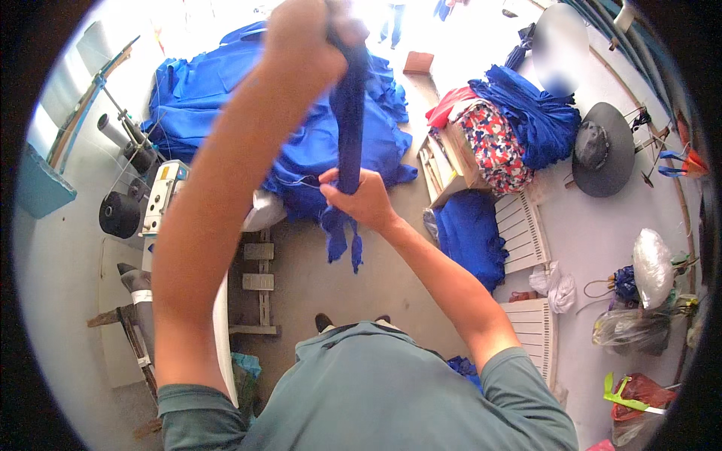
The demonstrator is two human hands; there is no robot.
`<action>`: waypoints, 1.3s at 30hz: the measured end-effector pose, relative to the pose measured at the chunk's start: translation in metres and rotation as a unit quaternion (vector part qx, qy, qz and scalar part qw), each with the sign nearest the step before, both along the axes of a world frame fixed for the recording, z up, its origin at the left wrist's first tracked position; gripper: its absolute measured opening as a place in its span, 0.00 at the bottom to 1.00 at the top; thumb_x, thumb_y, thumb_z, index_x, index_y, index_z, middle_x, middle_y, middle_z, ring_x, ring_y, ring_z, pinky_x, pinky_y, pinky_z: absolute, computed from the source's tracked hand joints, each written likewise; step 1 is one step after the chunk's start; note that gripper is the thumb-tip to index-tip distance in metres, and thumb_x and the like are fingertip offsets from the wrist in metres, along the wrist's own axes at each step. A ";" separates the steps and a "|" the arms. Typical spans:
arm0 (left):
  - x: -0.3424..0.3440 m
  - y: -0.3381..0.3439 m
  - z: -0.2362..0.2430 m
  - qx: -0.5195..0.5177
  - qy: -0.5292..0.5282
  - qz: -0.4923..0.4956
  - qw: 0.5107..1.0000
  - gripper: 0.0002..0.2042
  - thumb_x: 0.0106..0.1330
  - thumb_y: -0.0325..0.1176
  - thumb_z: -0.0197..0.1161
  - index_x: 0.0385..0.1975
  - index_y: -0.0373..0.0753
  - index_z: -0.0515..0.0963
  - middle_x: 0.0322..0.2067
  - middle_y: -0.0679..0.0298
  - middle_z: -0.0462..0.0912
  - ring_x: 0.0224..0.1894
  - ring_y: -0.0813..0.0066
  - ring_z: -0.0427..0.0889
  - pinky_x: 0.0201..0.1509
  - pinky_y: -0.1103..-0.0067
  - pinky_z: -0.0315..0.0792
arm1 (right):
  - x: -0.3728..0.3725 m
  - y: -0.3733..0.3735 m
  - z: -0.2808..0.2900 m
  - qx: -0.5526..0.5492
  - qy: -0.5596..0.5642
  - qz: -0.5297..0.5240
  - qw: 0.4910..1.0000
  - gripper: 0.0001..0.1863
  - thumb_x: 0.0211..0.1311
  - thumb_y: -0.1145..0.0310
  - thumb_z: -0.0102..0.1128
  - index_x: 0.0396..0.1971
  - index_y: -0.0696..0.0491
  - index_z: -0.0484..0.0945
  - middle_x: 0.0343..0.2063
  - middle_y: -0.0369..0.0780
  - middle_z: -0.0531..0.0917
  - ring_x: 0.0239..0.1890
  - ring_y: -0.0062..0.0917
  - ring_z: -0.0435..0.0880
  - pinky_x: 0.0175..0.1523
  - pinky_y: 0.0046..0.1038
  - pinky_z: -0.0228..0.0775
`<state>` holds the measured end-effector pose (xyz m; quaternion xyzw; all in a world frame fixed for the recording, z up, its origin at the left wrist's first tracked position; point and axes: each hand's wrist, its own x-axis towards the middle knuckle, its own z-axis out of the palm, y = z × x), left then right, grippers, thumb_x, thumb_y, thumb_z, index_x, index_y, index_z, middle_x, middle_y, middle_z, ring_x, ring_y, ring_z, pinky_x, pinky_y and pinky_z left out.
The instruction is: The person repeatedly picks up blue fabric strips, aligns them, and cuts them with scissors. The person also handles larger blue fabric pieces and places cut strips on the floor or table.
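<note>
My left hand point(316, 37), raised to the top of the view and blurred by motion, grips the upper end of a dark blue fabric strip point(347, 113). Lower down, my right hand point(355, 197) is closed around that strip, its thumb and fingers bent. Ragged lighter blue fabric ends point(338, 237) dangle below the right hand. Behind the strip lies a big heap of bright blue cloth point(203, 101), spread out at the top of the view.
A sewing machine point(159, 203) and black thread cones point(120, 214) are at left. Blue and patterned cloth point(492, 143) sits on a wooden box point(450, 177) at right, near radiators point(517, 233), a hat point(602, 150) and bags point(653, 267). Someone's legs point(392, 26) show at the top.
</note>
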<state>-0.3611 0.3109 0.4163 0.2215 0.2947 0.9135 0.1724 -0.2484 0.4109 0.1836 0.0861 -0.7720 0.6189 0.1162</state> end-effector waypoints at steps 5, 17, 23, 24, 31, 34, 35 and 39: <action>-0.089 -0.090 0.042 0.028 0.082 0.074 0.994 0.11 0.73 0.30 0.54 0.25 0.43 0.66 0.19 0.71 0.61 0.19 0.79 0.62 0.26 0.78 0.61 | 0.026 0.043 -0.084 0.066 -0.125 -0.034 0.989 0.13 0.59 0.61 0.71 0.29 0.56 0.84 0.22 0.38 0.85 0.26 0.14 0.82 0.33 0.24 0.74; -0.157 -0.185 0.012 -0.127 0.003 0.396 0.909 0.14 0.77 0.27 0.47 0.24 0.41 0.63 0.21 0.71 0.57 0.18 0.79 0.52 0.21 0.78 0.49 | 0.132 0.188 -0.095 0.091 -0.255 -0.049 0.961 0.11 0.60 0.63 0.72 0.35 0.55 0.84 0.28 0.30 0.83 0.31 0.12 0.78 0.37 0.22 0.71; -0.263 -0.231 -0.017 -0.118 0.002 0.387 0.914 0.13 0.74 0.26 0.46 0.24 0.41 0.61 0.22 0.67 0.59 0.19 0.75 0.56 0.20 0.76 0.52 | 0.152 0.208 -0.079 0.100 -0.202 0.008 0.974 0.10 0.62 0.67 0.68 0.37 0.57 0.82 0.28 0.33 0.84 0.31 0.15 0.80 0.39 0.24 0.74; -0.277 -0.236 -0.022 -0.131 -0.004 0.393 0.910 0.12 0.74 0.27 0.47 0.24 0.41 0.62 0.22 0.67 0.60 0.19 0.75 0.57 0.20 0.76 0.53 | 0.154 0.214 -0.076 0.116 -0.199 0.004 0.973 0.10 0.62 0.66 0.68 0.36 0.57 0.82 0.27 0.35 0.84 0.30 0.16 0.80 0.38 0.24 0.74; -0.325 -0.282 -0.055 -0.216 -0.011 0.432 0.876 0.12 0.73 0.36 0.52 0.27 0.40 0.68 0.22 0.66 0.67 0.21 0.75 0.65 0.25 0.76 0.61 | 0.179 0.249 -0.081 0.282 -0.246 0.015 0.927 0.13 0.54 0.61 0.66 0.29 0.56 0.79 0.21 0.44 0.80 0.26 0.23 0.81 0.35 0.31 0.72; -0.333 -0.290 -0.067 -0.274 0.002 0.440 0.855 0.13 0.72 0.40 0.54 0.28 0.39 0.71 0.22 0.66 0.70 0.22 0.75 0.69 0.27 0.77 0.65 | 0.207 0.278 -0.112 0.265 -0.256 0.002 0.930 0.10 0.56 0.64 0.65 0.29 0.55 0.82 0.23 0.42 0.84 0.27 0.22 0.83 0.37 0.29 0.73; -0.330 -0.293 -0.073 -0.299 0.009 0.441 0.846 0.14 0.72 0.41 0.55 0.28 0.39 0.72 0.22 0.66 0.71 0.22 0.75 0.70 0.27 0.77 0.66 | 0.213 0.278 -0.108 0.212 -0.270 -0.002 0.939 0.09 0.57 0.65 0.65 0.29 0.56 0.82 0.24 0.41 0.85 0.28 0.22 0.83 0.38 0.29 0.74; -0.315 -0.287 -0.101 -0.425 0.052 0.428 0.796 0.17 0.72 0.46 0.58 0.30 0.38 0.76 0.22 0.65 0.75 0.23 0.75 0.74 0.30 0.77 0.71 | 0.215 0.270 -0.077 0.089 -0.323 -0.008 0.942 0.06 0.62 0.70 0.64 0.29 0.58 0.83 0.26 0.37 0.88 0.30 0.19 0.84 0.41 0.25 0.75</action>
